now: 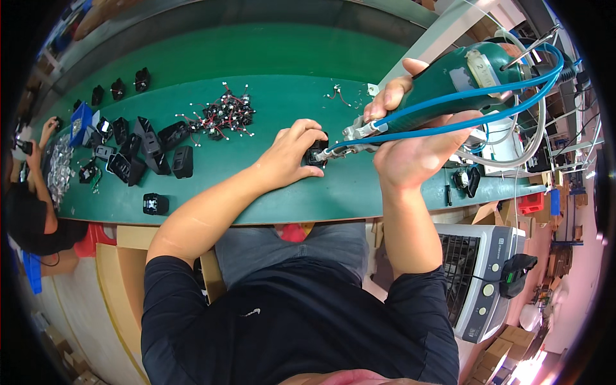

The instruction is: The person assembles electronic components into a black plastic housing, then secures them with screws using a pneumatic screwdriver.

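My left hand [285,154] is closed around a small black housing [315,153] on the green workbench, with fingers on its far side and the thumb on its near side. From the right, my right hand [417,151] grips a large green power screwdriver [443,80]. Two blue hoses run along the tool, and its metal nose [350,142] points left and meets the housing. Whether the tip is inside the housing, I cannot tell. Left of my hands lies a heap of small parts with red and black wires [224,115].
Black plastic housings [151,144] lie about on the left, one near the front edge [155,204]. A blue bin [81,123] and a co-worker's arm [42,170] are farther left. A small screwdriver [448,192] lies at right. An air cooler [481,276] stands below the bench.
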Available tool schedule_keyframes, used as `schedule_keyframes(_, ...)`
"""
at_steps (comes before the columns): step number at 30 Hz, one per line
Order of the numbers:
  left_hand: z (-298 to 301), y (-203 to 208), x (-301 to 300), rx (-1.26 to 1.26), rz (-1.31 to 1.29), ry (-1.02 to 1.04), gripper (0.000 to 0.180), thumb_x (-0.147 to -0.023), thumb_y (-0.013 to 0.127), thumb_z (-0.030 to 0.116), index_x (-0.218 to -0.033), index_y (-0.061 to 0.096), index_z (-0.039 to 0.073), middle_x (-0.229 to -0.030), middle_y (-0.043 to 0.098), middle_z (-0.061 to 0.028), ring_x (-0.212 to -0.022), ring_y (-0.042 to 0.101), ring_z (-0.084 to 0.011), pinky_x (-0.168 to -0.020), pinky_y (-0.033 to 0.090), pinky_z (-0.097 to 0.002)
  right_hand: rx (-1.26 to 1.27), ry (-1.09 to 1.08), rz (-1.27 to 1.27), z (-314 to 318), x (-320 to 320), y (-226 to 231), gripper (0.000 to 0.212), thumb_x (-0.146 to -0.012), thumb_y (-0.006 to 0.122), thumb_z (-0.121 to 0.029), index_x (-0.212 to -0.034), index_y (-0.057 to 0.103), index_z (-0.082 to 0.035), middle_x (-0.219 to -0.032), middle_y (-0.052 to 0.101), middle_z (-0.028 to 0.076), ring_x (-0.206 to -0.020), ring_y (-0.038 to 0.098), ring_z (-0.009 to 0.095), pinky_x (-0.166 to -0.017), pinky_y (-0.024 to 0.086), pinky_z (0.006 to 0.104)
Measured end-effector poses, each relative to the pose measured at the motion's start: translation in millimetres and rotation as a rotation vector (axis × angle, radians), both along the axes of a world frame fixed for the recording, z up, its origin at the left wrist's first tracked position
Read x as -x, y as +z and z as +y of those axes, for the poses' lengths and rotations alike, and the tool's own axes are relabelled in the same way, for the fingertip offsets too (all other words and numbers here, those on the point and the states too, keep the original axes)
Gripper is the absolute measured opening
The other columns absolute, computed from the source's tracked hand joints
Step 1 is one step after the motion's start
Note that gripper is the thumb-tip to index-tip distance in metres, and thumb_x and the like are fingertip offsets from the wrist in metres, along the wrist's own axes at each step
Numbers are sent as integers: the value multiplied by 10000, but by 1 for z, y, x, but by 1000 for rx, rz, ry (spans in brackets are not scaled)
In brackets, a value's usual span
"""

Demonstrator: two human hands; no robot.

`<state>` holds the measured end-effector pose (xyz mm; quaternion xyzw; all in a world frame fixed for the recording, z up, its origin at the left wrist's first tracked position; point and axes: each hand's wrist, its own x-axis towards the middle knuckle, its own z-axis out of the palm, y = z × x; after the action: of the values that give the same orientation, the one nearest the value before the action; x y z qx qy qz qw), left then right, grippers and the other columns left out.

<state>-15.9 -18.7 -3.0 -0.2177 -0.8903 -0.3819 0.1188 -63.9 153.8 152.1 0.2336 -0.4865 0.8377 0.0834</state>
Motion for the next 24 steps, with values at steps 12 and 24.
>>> schedule_keyframes(12,1,0,-5,-37,43,0,411,-744,891,338,-1013,686,105,-1318,558,-122,-1183,555,-320,-996,400,-425,-37,116,52,3,-1,-12,1053,-889,322,-908,-1320,517,33,-827,615,96,-662,623,213,-589,513,320)
schedule_keyframes(24,0,0,-4,-49,55,-4,360,-715,912,359,-886,740,93,-1289,591,-116,-1129,581,-319,-981,411,-417,-88,100,50,4,-1,-20,1096,-869,313,-930,-1328,510,46,-806,602,89,-646,610,200,-571,511,312)
